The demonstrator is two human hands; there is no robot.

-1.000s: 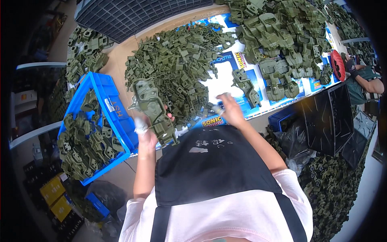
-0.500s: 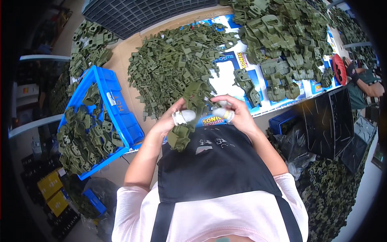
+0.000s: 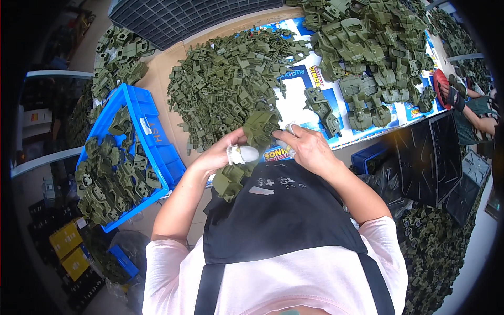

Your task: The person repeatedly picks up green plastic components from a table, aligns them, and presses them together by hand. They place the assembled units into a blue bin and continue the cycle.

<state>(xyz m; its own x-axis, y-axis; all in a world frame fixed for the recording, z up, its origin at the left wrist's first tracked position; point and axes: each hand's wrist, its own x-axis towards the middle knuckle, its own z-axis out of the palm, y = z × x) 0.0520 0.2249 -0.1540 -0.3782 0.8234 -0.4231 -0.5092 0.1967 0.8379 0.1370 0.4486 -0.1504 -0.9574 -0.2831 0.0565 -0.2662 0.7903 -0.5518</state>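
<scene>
In front of my apron is an olive-green moulded plastic vehicle body point(image 3: 261, 128), tilted, its lower end hanging over the apron. My left hand point(image 3: 220, 154) grips it from the left, with a white wrapping on the thumb. Against its right edge, my right hand point(image 3: 311, 149) is closed in a pinch, also with white wrapping on its fingers; whatever sits between those fingertips is hidden. Just beyond the held body lies a large heap of small green plastic parts point(image 3: 220, 84). A lone green body piece point(image 3: 323, 113) rests to the right of the heap.
A blue bin point(image 3: 165, 152) with green bodies stands at left. More bodies point(image 3: 362, 52) are piled at the back right. A black crate point(image 3: 178, 21) borders the far side. Black trays point(image 3: 428, 160) stand at right, near a co-worker's gloved hand point(image 3: 455, 97) and a red round object point(image 3: 441, 89).
My right hand has turned inward, its fingers closing at the body's right edge. The held body has tilted in my left hand. The co-worker's hand has moved to the red object.
</scene>
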